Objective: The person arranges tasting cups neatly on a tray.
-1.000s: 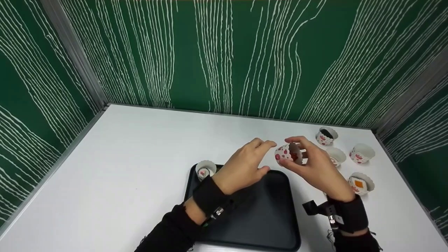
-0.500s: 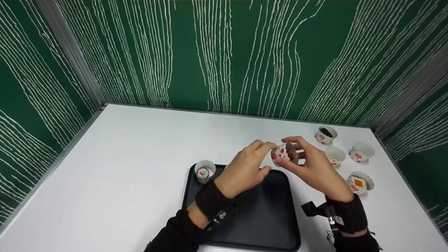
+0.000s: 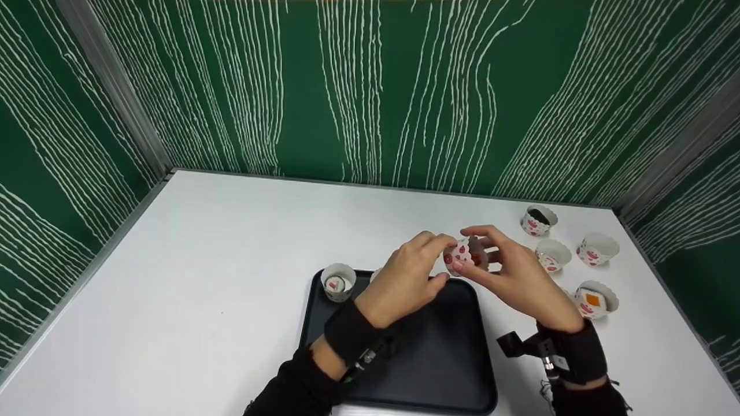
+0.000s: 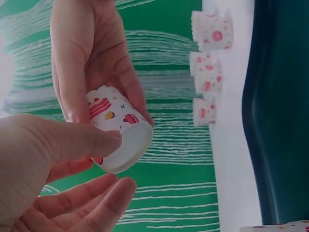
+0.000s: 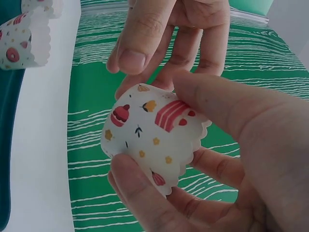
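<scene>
My right hand (image 3: 514, 274) holds a white paper baking cup (image 3: 459, 252) printed with red cakes and sweets, thumb on one side and fingers on the other. The cup is tilted, its scalloped rim toward the right palm and its plain base (image 4: 130, 150) toward the left hand. Something red shows inside; its kind is unclear. My left hand (image 3: 404, 277) reaches over the dark tray (image 3: 442, 364), index fingertip at the cup's base end and thumb apart from it in the head view. One baking cup (image 3: 345, 293) with a small round item stands on the tray's far left corner.
At right on the white table stand several like cups: one with dark contents (image 3: 532, 229), one behind (image 3: 591, 259), one near the right hand (image 3: 546, 266), one with a white and orange piece (image 3: 610, 296). Another cup (image 3: 376, 274) is mostly hidden behind the left hand. A green wall rises behind.
The right hand has moved the held cup slightly left, to the left hand's index fingertip. The left hand has shifted a little right, uncovering more of the tray's corner cup.
</scene>
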The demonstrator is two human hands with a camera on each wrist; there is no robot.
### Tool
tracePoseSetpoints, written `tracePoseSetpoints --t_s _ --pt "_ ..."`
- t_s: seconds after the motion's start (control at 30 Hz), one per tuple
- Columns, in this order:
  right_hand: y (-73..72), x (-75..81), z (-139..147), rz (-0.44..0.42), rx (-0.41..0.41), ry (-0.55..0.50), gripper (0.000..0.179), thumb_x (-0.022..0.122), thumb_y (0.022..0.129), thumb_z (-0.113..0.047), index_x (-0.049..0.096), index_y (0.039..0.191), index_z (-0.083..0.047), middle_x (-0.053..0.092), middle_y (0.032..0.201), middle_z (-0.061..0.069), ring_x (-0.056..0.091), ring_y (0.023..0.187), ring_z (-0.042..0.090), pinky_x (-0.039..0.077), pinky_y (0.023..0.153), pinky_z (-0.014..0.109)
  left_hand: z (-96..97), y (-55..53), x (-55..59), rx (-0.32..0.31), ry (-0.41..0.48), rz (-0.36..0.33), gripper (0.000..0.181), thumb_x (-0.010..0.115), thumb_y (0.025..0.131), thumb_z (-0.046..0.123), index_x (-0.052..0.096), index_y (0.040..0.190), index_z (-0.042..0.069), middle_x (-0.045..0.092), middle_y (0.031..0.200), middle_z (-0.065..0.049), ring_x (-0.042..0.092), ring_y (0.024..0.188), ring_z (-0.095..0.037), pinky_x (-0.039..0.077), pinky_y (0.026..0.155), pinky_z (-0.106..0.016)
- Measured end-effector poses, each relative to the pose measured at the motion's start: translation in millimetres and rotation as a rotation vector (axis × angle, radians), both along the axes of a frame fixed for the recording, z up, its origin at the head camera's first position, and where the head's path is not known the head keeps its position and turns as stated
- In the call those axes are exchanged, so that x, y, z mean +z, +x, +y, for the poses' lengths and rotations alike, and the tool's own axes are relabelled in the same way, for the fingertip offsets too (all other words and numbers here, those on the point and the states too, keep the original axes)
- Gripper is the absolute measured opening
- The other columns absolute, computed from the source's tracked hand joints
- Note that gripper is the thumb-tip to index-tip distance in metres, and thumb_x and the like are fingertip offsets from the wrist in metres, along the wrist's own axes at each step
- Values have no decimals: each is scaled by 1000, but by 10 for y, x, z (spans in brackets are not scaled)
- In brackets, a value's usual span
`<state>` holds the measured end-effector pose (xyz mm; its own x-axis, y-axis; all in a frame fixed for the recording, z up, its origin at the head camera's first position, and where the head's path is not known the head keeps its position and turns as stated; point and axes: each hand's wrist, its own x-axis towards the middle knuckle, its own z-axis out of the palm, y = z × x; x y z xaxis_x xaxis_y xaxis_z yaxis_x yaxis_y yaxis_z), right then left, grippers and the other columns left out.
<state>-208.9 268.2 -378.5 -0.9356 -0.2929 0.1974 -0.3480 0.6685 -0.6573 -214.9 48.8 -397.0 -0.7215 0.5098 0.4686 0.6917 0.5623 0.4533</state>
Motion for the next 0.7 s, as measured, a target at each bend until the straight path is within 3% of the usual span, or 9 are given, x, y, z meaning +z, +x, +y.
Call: tracePoseSetpoints --t_s 0.23,0.7 --pt "16 -10 -28 -28 29 -15 52 77 101 -33 59 146 -16 71 117 8 78 111 30 56 76 28 -11 15 2 8 14 11 43 81 95 13 66 135 8 71 119 -8 68 105 -18 57 93 -29" --pt "36 4 -49 -41 94 -47 53 77 101 -28 58 149 -17 71 133 16 78 110 30 58 82 27 -36 11 12 1 12 4 50 84 93 17 65 139 7 70 121 -9 68 105 -18 57 92 -28"
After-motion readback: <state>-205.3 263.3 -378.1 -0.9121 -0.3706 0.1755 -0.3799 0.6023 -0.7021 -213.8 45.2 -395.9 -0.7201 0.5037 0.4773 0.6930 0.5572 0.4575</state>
